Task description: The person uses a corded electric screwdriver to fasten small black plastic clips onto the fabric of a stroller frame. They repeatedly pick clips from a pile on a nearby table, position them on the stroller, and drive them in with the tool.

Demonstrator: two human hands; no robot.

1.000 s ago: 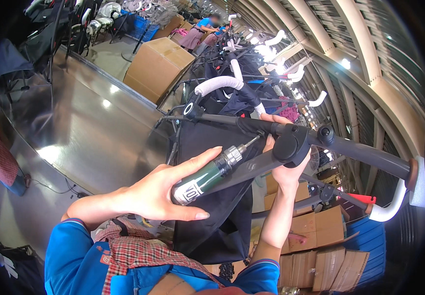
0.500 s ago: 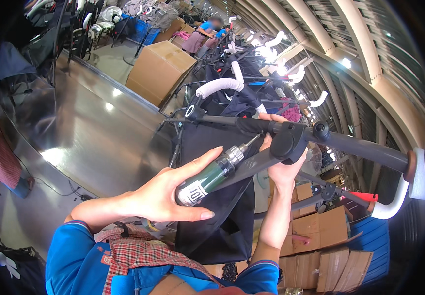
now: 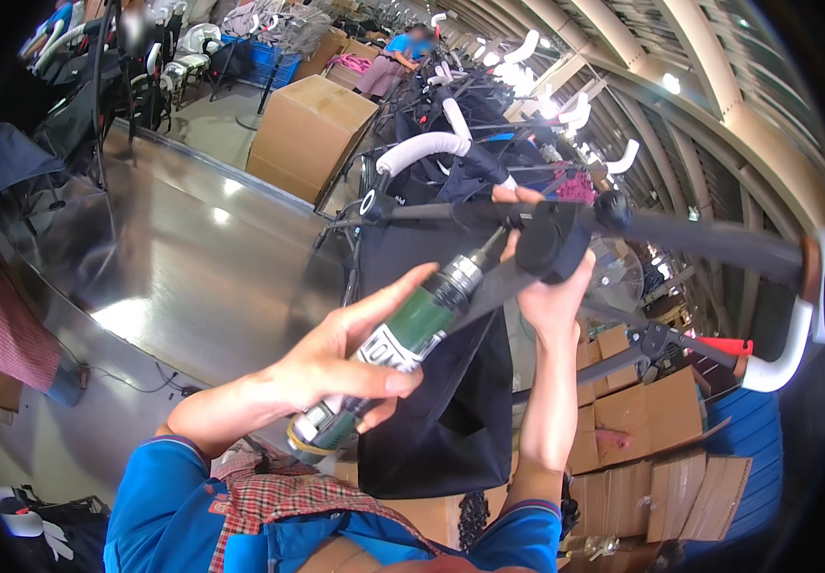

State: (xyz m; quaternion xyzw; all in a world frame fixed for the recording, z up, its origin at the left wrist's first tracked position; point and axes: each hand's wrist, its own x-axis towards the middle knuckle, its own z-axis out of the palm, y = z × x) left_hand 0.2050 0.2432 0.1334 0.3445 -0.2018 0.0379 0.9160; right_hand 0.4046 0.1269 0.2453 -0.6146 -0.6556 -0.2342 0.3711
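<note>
Here's the green power driver (image 3: 420, 320), up in the air in the left hand (image 3: 321, 371), just in front of the person's chest and over a black fabric panel (image 3: 398, 458). Its long axis runs on a slant: tail low and left, nose up and to the right, aimed at a dark joint (image 3: 553, 244) on a tubular frame (image 3: 708, 239). The thin bit (image 3: 495, 241) reaches right up beside that joint; whether it is seated, I cannot tell.

And the look of it: a stout cylinder, glossy green body, white label (image 3: 390, 351) with dark lettering, a silvery collar (image 3: 467, 270) at the nose, a yellowish ring (image 3: 305, 445) at the tail.

The left fingers (image 3: 393, 383) are curled around the barrel, parted just by its thickness, one stretched along the upper side. Over on the right, the right hand (image 3: 557, 294) clasps the joint from behind and below, fingers bent over the tube's far side, partly hidden.
</note>
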